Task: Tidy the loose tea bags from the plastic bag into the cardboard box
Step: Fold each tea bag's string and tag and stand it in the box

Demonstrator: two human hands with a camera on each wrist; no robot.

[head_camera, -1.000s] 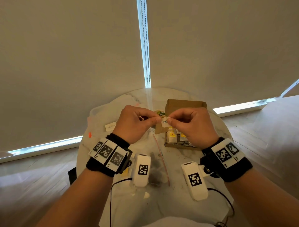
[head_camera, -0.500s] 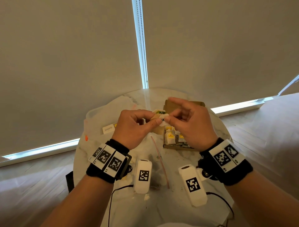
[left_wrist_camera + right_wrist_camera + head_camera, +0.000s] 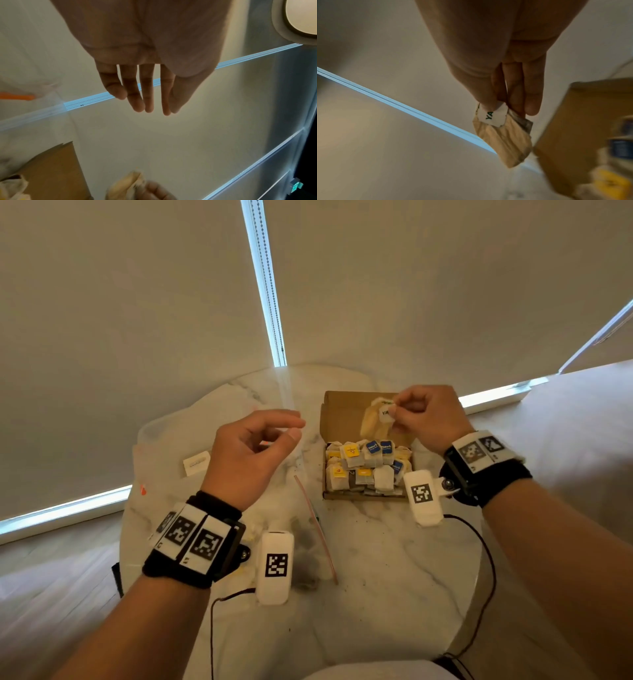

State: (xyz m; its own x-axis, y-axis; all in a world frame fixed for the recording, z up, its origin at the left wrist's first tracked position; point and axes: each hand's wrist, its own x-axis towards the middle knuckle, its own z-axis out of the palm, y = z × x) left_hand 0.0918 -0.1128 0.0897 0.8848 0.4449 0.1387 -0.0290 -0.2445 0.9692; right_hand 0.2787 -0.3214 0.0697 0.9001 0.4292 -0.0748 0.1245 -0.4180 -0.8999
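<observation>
An open cardboard box (image 3: 337, 409) sits on the round marble table (image 3: 376, 559), holding several tea bags (image 3: 366, 463) with yellow and blue tags. My right hand (image 3: 394, 410) hovers over the box and pinches a tan tea bag (image 3: 371, 421) by its white tag (image 3: 493, 116); the tea bag (image 3: 505, 140) hangs beside the box wall (image 3: 576, 128). My left hand (image 3: 291, 429) hovers to the left of the box with relaxed fingers (image 3: 137, 94), holding nothing. The clear plastic bag (image 3: 164, 453) lies flat at the table's left.
A small white packet (image 3: 196, 463) lies inside the plastic bag, whose red zip strip (image 3: 315, 525) crosses the table's middle. Closed roller blinds rise just behind the table. Cables trail from my wrist cameras over the table's near edge.
Both hands were together on one tea bag in front of the box. They have parted: the right carried the tea bag over the box, the left let go and drew back left.
</observation>
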